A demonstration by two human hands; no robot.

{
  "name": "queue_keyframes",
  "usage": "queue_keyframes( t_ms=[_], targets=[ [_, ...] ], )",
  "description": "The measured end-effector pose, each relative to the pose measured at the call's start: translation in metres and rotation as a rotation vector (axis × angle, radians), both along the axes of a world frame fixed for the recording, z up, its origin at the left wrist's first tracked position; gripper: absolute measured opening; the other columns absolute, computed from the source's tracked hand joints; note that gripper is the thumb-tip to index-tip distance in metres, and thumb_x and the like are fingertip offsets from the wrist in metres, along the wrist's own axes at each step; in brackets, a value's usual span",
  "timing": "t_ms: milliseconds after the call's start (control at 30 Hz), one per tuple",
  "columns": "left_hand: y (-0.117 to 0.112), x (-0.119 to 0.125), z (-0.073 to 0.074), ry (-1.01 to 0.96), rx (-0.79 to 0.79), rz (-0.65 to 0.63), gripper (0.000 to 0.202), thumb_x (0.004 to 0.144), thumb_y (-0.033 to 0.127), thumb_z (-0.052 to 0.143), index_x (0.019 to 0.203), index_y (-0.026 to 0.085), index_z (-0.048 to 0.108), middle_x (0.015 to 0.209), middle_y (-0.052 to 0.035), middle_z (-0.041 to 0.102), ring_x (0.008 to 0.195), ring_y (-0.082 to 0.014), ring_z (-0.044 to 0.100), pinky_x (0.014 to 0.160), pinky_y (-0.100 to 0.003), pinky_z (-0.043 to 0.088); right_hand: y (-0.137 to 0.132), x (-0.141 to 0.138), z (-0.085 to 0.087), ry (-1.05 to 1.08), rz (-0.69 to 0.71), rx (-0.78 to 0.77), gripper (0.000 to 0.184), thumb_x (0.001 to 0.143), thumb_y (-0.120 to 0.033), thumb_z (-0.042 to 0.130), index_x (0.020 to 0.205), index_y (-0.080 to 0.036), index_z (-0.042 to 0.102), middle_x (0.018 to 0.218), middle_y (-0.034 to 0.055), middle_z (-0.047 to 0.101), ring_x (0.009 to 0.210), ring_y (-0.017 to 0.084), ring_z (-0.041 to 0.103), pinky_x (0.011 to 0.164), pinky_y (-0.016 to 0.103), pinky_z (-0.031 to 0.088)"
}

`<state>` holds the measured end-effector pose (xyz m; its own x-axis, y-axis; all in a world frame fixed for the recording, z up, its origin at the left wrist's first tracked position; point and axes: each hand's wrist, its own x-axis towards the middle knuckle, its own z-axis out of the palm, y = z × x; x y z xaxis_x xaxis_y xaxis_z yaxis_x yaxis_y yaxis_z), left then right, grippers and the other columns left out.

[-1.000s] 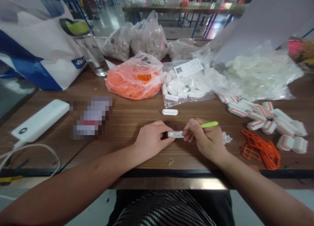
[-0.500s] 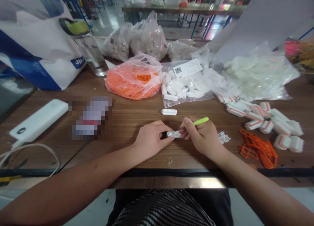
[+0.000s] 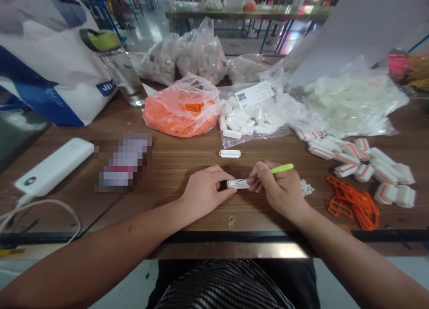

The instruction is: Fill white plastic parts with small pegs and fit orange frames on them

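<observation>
My left hand (image 3: 204, 190) pinches the left end of a small white plastic piece (image 3: 238, 184) with a row of dark marks along it, low over the wooden table. In my right hand (image 3: 276, 184) is a slim pen-like tool with a lime-green handle (image 3: 282, 168), held as one holds a pen. Its thin tip reaches toward the top of the white piece; whether it touches, I cannot tell. Just beyond my hands lies another white plastic piece (image 3: 230, 154). Beside my right wrist is a little pile of tiny white parts (image 3: 306, 188), partly hidden by that hand.
Orange plastic frames (image 3: 351, 204) and several white blocks with orange edges (image 3: 384, 174) lie at right. Behind stand a bag of orange parts (image 3: 181, 114), a bag of white pieces (image 3: 248, 119) and a bottle (image 3: 124, 72). A white power bank (image 3: 55, 166) with a cable is at left.
My right hand has shifted slightly right with the green tool, showing more of the white piece. My left hand keeps its hold.
</observation>
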<state>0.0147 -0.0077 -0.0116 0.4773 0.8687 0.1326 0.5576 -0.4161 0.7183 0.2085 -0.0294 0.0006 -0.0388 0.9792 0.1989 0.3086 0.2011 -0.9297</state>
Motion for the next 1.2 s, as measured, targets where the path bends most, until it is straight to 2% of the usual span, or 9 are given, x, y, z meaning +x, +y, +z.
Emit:
queue_keyframes(
  t_ms=[567,767,933,1033,1133,1200],
  targets=[
    [0.0,0.0,0.001,0.017,-0.01,0.0,0.015,0.078,0.027,0.071,0.093,0.025,0.074,0.078,0.002,0.063,0.06,-0.0102,0.052,0.058,-0.024,0.039,0.001,-0.002,-0.002,0.01,-0.023,-0.018,0.042,0.096,-0.043,0.045,0.068,-0.016,0.061,0.06,0.0014,0.062,0.046,0.009,0.061,0.042,0.019,0.051],
    [0.0,0.001,0.003,0.017,-0.008,0.0,0.016,0.078,0.026,0.071,0.093,0.023,0.074,0.077,0.0013,0.064,0.06,-0.0105,0.052,0.058,-0.025,0.04,-0.001,-0.001,0.003,-0.168,0.028,0.041,0.039,0.097,-0.037,0.043,0.069,-0.017,0.061,0.06,0.001,0.064,0.049,0.009,0.061,0.05,0.022,0.05],
    [0.0,0.002,0.005,0.037,-0.027,0.013,0.015,0.078,0.027,0.072,0.092,0.022,0.074,0.076,0.0011,0.063,0.061,-0.0111,0.053,0.06,-0.026,0.041,-0.004,-0.002,0.01,-0.406,0.107,0.166,0.037,0.097,-0.032,0.043,0.066,-0.018,0.059,0.059,0.001,0.061,0.054,0.011,0.059,0.054,0.026,0.048],
    [0.001,0.001,0.004,0.029,-0.022,0.01,0.016,0.078,0.027,0.071,0.093,0.022,0.074,0.076,0.001,0.064,0.061,-0.011,0.053,0.06,-0.026,0.041,-0.005,-0.001,0.008,-0.291,0.049,0.155,0.039,0.097,-0.033,0.042,0.067,-0.017,0.06,0.06,0.0016,0.062,0.052,0.011,0.06,0.051,0.024,0.048],
    [0.001,0.0,0.002,0.004,-0.009,-0.002,0.015,0.078,0.027,0.07,0.093,0.024,0.074,0.079,0.0013,0.065,0.06,-0.0106,0.053,0.059,-0.025,0.041,-0.002,0.002,0.004,-0.073,-0.027,0.051,0.041,0.098,-0.038,0.042,0.068,-0.017,0.061,0.061,0.002,0.064,0.049,0.01,0.061,0.046,0.021,0.05],
    [0.0,0.0,0.001,-0.012,-0.009,-0.006,0.015,0.079,0.026,0.07,0.093,0.024,0.074,0.08,0.0013,0.065,0.06,-0.0104,0.053,0.059,-0.025,0.042,-0.001,0.004,0.003,-0.01,-0.027,0.002,0.041,0.097,-0.041,0.044,0.069,-0.016,0.061,0.061,0.0022,0.064,0.048,0.01,0.061,0.045,0.02,0.051]
  ],
)
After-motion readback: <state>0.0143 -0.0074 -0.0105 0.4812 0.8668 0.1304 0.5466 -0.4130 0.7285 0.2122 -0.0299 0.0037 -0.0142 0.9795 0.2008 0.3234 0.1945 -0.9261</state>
